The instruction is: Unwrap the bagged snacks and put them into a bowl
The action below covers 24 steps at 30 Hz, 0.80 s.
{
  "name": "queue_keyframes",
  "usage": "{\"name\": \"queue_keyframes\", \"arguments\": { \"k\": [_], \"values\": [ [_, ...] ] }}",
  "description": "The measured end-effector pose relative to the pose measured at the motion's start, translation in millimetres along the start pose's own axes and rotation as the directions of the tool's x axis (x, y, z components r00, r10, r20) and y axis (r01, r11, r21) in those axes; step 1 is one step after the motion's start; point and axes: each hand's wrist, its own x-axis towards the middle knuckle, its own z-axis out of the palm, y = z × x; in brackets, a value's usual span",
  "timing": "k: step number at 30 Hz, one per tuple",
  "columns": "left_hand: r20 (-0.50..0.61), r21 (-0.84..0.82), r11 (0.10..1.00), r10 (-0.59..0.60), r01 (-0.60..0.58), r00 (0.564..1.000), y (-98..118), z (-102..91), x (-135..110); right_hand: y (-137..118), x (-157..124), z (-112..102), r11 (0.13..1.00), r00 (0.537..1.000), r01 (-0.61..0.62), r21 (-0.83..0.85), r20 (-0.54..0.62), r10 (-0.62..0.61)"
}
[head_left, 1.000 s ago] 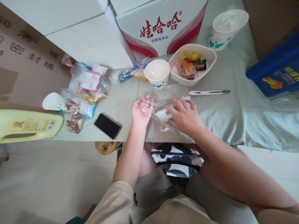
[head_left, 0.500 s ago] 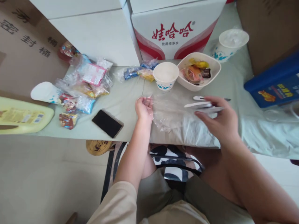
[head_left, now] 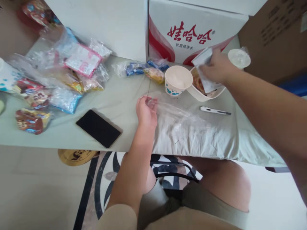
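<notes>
My left hand (head_left: 146, 111) rests on the table and pinches the edge of a clear plastic bag (head_left: 177, 111) that lies flat in front of me. My right hand (head_left: 216, 68) is stretched out over a white bowl (head_left: 208, 94) of wrapped snacks and grips a white packet (head_left: 203, 68) above it. A white paper cup (head_left: 177, 80) stands just left of the bowl. A white utility knife (head_left: 214, 111) lies on the cloth to the right of the bag.
A black phone (head_left: 98, 127) lies near the table's front edge. Heaps of bagged snacks (head_left: 64, 73) cover the left side. A white and red carton (head_left: 192, 32) stands at the back, with a lidded cup (head_left: 239, 57) to its right. The grey cloth (head_left: 216, 140) hangs over the front edge.
My right hand has gone from the bag, past the knife, up to the bowl with a white packet in it. The left hand has kept its hold on the bag. The view has swung left.
</notes>
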Motion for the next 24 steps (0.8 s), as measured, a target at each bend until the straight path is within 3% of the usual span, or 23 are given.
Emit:
{"name": "queue_keyframes", "arguments": {
  "k": [4,12,16,20,24],
  "values": [
    [0.009,-0.023,0.999,-0.027,0.027,1.0,6,-0.6,0,-15,-4,20,0.988,0.988,-0.054,-0.143,0.134,0.074],
    [0.037,0.01,0.999,-0.053,0.053,0.998,9,-4.1,-4,-6,-38,24,0.981,0.994,-0.04,-0.19,0.087,0.058],
    [0.035,-0.01,0.999,-0.043,0.043,0.998,10,-3.0,-9,8,-37,38,0.979,0.999,-0.035,-0.202,0.007,0.037],
    [0.059,0.001,0.999,-0.042,0.042,0.997,11,1.0,-13,19,-31,53,0.98,0.998,0.068,-0.187,0.029,-0.063],
    [0.086,0.035,0.995,-0.1,0.097,0.991,10,2.6,-14,22,-31,49,0.987,0.994,0.091,-0.13,0.067,-0.083]
  ]
}}
